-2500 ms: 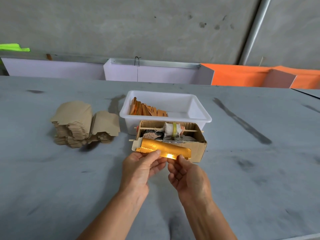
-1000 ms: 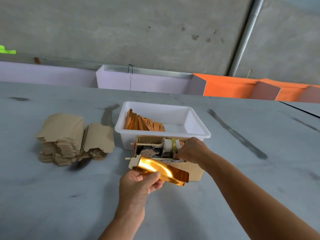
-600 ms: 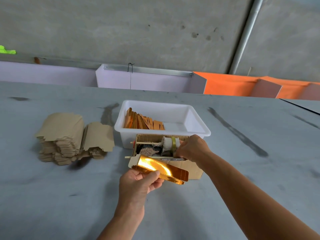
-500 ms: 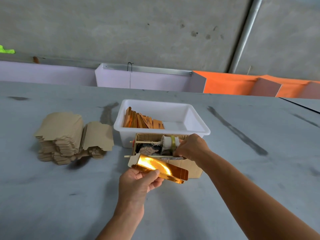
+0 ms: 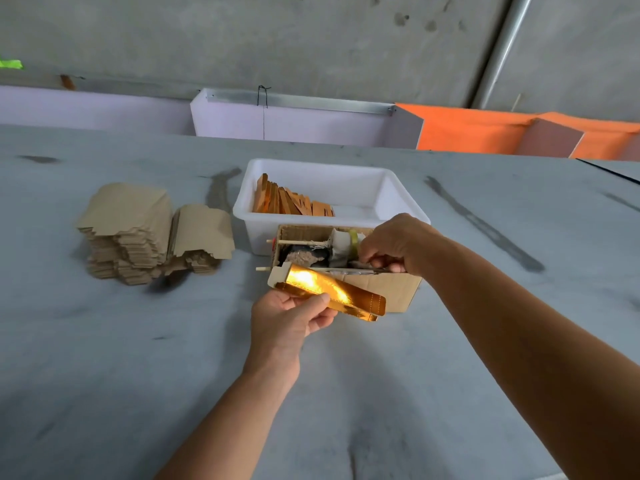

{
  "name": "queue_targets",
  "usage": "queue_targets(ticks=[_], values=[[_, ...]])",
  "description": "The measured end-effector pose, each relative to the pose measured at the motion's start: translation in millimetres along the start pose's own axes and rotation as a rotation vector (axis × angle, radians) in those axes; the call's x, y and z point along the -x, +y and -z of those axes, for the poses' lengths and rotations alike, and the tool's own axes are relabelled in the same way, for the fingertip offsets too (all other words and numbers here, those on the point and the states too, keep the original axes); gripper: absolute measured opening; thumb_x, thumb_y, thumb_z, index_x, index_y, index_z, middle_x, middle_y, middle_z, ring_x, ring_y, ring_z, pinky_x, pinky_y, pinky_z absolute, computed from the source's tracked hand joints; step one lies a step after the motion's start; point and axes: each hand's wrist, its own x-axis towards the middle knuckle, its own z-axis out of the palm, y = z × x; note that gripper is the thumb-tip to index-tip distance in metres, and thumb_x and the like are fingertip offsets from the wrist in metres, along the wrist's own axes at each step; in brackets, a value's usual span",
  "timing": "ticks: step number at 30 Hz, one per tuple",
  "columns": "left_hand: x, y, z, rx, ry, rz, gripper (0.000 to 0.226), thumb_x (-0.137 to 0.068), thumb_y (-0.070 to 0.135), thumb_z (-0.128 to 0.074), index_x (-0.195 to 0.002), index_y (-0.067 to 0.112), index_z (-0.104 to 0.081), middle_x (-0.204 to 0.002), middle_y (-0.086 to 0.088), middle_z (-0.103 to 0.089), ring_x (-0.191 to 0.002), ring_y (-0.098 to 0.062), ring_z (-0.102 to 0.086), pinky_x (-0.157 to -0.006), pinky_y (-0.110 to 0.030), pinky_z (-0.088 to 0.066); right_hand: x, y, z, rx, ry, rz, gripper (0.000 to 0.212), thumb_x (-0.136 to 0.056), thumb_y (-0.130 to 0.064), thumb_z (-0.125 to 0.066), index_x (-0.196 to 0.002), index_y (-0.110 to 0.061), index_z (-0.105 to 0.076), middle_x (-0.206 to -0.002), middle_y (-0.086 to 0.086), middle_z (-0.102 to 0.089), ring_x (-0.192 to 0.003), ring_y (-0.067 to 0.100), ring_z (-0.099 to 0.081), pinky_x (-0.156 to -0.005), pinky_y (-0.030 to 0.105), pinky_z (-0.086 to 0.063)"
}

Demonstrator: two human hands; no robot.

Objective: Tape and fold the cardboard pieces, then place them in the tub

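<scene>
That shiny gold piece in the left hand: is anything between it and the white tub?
Yes. The open cardboard box with the tape roll sits directly between the gold piece and the tub, with the right hand over it.

A folded gold cardboard piece (image 5: 329,292) sits tilted above the table — shiny side up. More pieces (image 5: 291,202) lean in the white tub (image 5: 398,199).

a left hand (image 5: 291,317) pinches a shiny gold cardboard piece (image 5: 329,292) just in front of an open cardboard box (image 5: 381,289). the right hand (image 5: 394,245) reaches into that box, fingers curled at a tape roll (image 5: 344,245). a white tub (image 5: 329,188) sits behind the box.
</scene>
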Motion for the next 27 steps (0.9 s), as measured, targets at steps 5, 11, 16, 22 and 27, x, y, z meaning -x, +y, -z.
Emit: queue_targets(ticks=[5,11,16,22,27], values=[[-1,-2,0,-0.01,0.014,0.0,0.009,-0.08,-0.006,-0.067,-0.084,0.002,-0.065,-0.078,-0.015,-0.07,-0.067,-0.024,-0.068,-0.062,-0.028,-0.057,7,-3,1,-0.024,0.001,-0.015,0.014,-0.074,0.004,-0.071,-0.076,-0.003,-0.06,-0.058,0.008,-0.057,-0.029,0.008,-0.047,-0.031,0.008,-0.029],[-1,-5,-3,-0.021,0.024,-0.054,0.016,-0.078,-0.006,-0.069,-0.083,0.008,-0.065,-0.075,-0.006,-0.073,-0.064,-0.022,-0.07,-0.059,-0.026,-0.056,19,-12,1,-0.037,0.019,0.021,0.025,-0.073,0.011,-0.069,-0.07,-0.006,-0.05,-0.062,0.011,-0.056,-0.028,0.01,-0.05,-0.03,0.008,-0.028],[3,-8,-4,-0.057,-0.003,-0.098,0.015,-0.079,-0.008,-0.067,-0.081,0.007,-0.065,-0.07,-0.003,-0.072,-0.061,-0.019,-0.069,-0.058,-0.023,-0.055,29,-7,1,-0.087,0.061,0.051,0.029,-0.074,0.01,-0.069,-0.069,-0.007,-0.047,-0.061,0.011,-0.053,-0.039,0.012,-0.049,-0.029,0.007,-0.026],[6,-7,-4,-0.058,-0.009,-0.1,0.015,-0.08,-0.008,-0.066,-0.08,0.007,-0.065,-0.071,-0.004,-0.073,-0.061,-0.019,-0.069,-0.059,-0.024,-0.056,45,9,0,-0.18,0.072,0.075,0.023,-0.071,0.008,-0.072,-0.09,0.001,-0.06,-0.063,0.012,-0.053,-0.026,0.006,-0.043,-0.029,0.008,-0.025],[7,-6,-3,-0.079,0.004,-0.093,0.014,-0.08,-0.004,-0.068,-0.081,0.009,-0.066,-0.074,-0.005,-0.073,-0.066,-0.021,-0.07,-0.059,-0.021,-0.055,62,31,-3,-0.32,0.068,0.069,0.022,-0.072,0.004,-0.075,-0.078,-0.009,-0.059,-0.069,0.006,-0.06,-0.052,0.009,-0.053,-0.03,0.008,-0.03]])
